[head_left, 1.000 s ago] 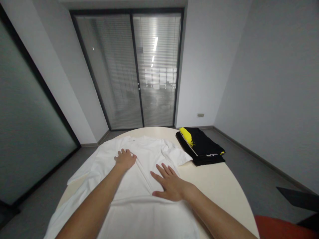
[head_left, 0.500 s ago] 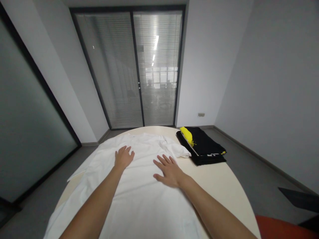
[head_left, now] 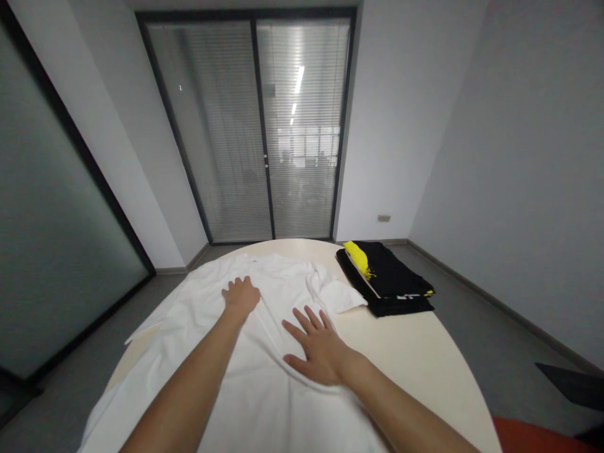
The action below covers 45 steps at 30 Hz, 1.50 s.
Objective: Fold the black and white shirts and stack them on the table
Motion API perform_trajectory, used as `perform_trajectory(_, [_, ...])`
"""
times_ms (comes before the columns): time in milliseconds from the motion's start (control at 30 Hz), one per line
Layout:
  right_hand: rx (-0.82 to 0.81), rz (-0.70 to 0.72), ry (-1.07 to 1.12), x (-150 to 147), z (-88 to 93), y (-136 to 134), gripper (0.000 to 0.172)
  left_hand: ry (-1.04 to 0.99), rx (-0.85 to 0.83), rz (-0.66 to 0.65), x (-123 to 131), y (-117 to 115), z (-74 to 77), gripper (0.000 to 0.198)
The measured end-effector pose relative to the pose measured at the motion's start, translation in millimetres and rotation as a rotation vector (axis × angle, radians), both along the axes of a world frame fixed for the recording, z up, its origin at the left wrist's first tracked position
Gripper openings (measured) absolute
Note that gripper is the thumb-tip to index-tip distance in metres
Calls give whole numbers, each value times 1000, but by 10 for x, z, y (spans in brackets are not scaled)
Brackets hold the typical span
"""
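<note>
A white T-shirt lies spread over the round table, its sleeve reaching right towards the folded clothes. My left hand rests on the upper part of the shirt, palm down, fingers slightly bent and apart. Lower and to the right, my right hand presses flat on the shirt near its right side, fingers spread wide. Creases run through the fabric between the two hands. Neither hand holds anything that I can see.
Folded black clothes with a yellow print are stacked on the right of the pale round table. A red seat shows at bottom right. Beyond the table stands a glass partition with blinds.
My right hand has slid slightly down and towards me on the shirt, bunching creases around it. My left hand has shifted a little to the right.
</note>
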State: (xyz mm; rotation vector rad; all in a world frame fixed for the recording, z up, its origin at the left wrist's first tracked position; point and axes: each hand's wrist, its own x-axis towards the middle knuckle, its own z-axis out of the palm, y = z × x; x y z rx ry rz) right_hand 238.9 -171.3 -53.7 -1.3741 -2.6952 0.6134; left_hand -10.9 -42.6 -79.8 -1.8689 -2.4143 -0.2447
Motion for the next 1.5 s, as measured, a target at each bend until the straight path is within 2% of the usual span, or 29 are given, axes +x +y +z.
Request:
perform_trajectory(233, [42,-57,27,129,-7,316,78,-22,108,6,91,118,-145,48])
perform_trajectory(467, [68,-74,16,142,-47,357,79,-60,170,-106,-8,72,-123,51])
perform_trajectory(567, [46,-66,-8,137,-38,329,79,-60,186,-180,-35,-5,-100,50])
perform_trajectory(667, [22,-55,-19,111,-16,252,80,-67,151,-201,-64,-98,-114,51])
perform_trajectory(800, [-12,-34,-28,19,6,12,80,-54,81,-196,-129,-323,-141,55])
perform_trajectory(933, [-37,-20,-34,-120,12,-256,79,-23,-15,-184,-196,-542,-71,57])
perform_trajectory(1033, [25,0,-31,-198,43,-333,80,-5,-74,-150,-152,-549,30,56])
perform_trajectory(1133, [174,11,18,-193,113,-252,83,26,-62,-134,31,-457,74,51])
perform_trajectory(1200, [250,-41,80,-123,164,-125,70,42,-17,-155,183,-404,46,48])
perform_trajectory(1300, [356,-234,165,79,211,116,43,46,41,-186,317,-372,-48,51])
perform_trajectory(1400, [456,-433,166,336,206,337,40,34,55,-207,273,-361,-131,56])
perform_trajectory(1500, [410,-596,87,544,161,486,43,21,52,-228,161,-345,-174,58])
